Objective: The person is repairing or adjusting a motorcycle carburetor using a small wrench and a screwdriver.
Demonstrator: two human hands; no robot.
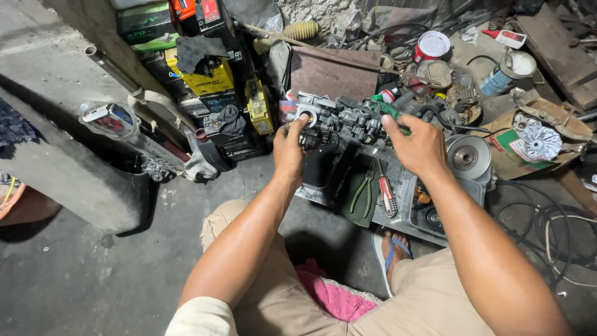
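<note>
A grey metal carburetor assembly (pixel 339 118) is held up over a metal tray (pixel 404 205) on the floor. My left hand (pixel 290 148) grips its left end, thumb on a round cap. My right hand (pixel 418 144) holds a green-handled screwdriver (pixel 390 112) whose tip points into the right side of the assembly. In the tray under my hands lie green-handled pliers (pixel 362 193) and a red-handled tool (pixel 387 194).
Stacked batteries (pixel 205 68) stand at the back left. A round metal pulley (pixel 467 157) sits right of the tray. Cans, a cardboard box with a fan part (pixel 540 142), black cables (pixel 547 230) and a concrete ledge (pixel 68 168) surround me. My sandalled foot (pixel 393 249) rests below the tray.
</note>
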